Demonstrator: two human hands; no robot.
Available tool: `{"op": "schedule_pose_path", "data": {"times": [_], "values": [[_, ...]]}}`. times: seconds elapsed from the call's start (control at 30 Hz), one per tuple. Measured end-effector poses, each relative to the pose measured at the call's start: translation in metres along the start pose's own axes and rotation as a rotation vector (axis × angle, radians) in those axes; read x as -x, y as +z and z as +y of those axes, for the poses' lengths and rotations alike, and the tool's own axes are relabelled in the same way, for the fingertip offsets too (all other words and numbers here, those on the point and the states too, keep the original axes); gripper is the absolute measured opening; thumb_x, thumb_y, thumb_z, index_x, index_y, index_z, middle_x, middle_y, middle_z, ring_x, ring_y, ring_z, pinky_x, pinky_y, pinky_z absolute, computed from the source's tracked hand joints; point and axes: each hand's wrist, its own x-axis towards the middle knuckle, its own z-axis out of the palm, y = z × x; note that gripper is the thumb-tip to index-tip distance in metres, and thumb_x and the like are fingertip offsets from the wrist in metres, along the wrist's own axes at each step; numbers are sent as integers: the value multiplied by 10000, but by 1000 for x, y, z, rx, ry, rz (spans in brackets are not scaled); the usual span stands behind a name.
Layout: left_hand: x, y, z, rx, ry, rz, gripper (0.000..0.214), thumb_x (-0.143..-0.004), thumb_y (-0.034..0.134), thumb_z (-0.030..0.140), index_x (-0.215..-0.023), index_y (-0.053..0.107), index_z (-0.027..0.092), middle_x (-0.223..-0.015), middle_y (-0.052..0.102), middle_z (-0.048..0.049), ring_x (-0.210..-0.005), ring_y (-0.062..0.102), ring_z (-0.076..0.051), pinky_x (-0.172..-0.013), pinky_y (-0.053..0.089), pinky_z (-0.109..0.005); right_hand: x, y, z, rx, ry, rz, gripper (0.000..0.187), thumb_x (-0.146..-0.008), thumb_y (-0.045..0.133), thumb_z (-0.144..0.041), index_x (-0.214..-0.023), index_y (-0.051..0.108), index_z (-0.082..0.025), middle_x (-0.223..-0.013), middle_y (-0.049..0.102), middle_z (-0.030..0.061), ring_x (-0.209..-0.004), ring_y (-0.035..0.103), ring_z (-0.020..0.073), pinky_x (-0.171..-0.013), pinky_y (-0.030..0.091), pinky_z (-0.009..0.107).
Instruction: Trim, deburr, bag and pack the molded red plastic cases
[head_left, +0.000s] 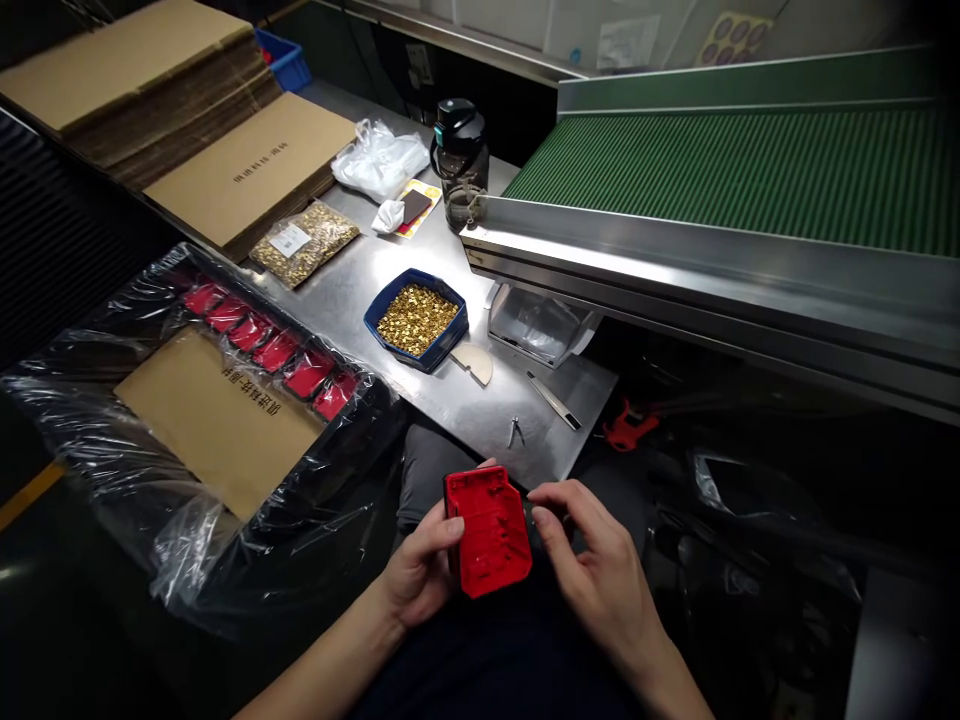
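My left hand grips a red plastic housing shell by its left side, thumb on the rim. The shell's hollow inner face, with small posts and ribs, is turned up towards me. Close to its right edge is my right hand, thumb and forefinger tips drawn together in a pinch; whatever may be between them is too small to make out. Beyond the hands, a blue tray full of small brass-coloured metal pieces stands on the metal table.
Left, a plastic-lined box holds red shells and cardboard. A bag of brass pieces, cardboard stacks and a bottle lie beyond. Tweezers rest near the table edge. A green conveyor borders the right.
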Motion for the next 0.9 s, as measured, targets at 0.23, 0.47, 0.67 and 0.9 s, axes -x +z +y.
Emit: {"op": "schedule_pose_path", "data": {"times": [0.23, 0.47, 0.67, 0.9], "values": [[-10, 1, -9, -172, 59, 277, 840, -956, 662, 349, -1611, 141, 276, -1317, 662, -120, -1227, 619, -282, -1104, 407, -438, 2, 14, -1, 119, -96, -329, 148, -943, 674, -334, -1057, 668, -242, -1088, 682, 29, -1029, 578, 237, -942, 413, 396], [-9, 0, 5, -114, 130, 146, 610, -1038, 349, 582, -1516, 428, 212, -1533, 483, -117, -1435, 411, -278, -1201, 292, -443, -6, 32, 29, -1186, 453, -80, 288, -953, 641, -472, -1105, 737, -247, -1028, 735, 32, -950, 663, 202, -907, 508, 359], [-24, -3, -6, -49, 176, -103, 591, -943, 559, 606, -1373, 617, 203, -1540, 490, -77, -1500, 308, -287, -1250, 219, -406, -13, 42, 23, -1656, 572, -65, 243, -890, 745, -397, -1100, 751, -276, -1212, 720, 0, -1171, 631, 174, -1073, 469, 355], [-48, -7, 6, 177, 170, -65, 694, -967, 451, 649, -1396, 590, 121, -1375, 629, -179, -1326, 544, -368, -1165, 358, -554, -30, 44, 26, -696, 470, -351, 415, -1027, 454, -513, -1202, 674, -208, -1120, 712, 72, -1016, 678, 207, -861, 554, 345]]}}
